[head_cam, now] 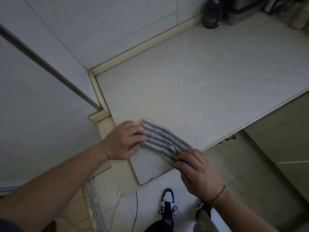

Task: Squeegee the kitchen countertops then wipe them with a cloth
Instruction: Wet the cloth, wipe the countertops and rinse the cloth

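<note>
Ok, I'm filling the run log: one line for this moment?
stage: cloth wipe | left hand + right hand: pinching striped cloth ends | countertop near edge

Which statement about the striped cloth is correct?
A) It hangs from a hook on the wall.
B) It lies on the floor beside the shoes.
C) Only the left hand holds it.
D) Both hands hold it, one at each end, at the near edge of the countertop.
D: the left hand and the right hand each grip one end of the striped cloth over the countertop near edge.

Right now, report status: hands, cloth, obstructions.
Left hand and right hand each pinch an end of the grey-and-white striped cloth. Cloth on pale countertop. Dark jar far corner.
</note>
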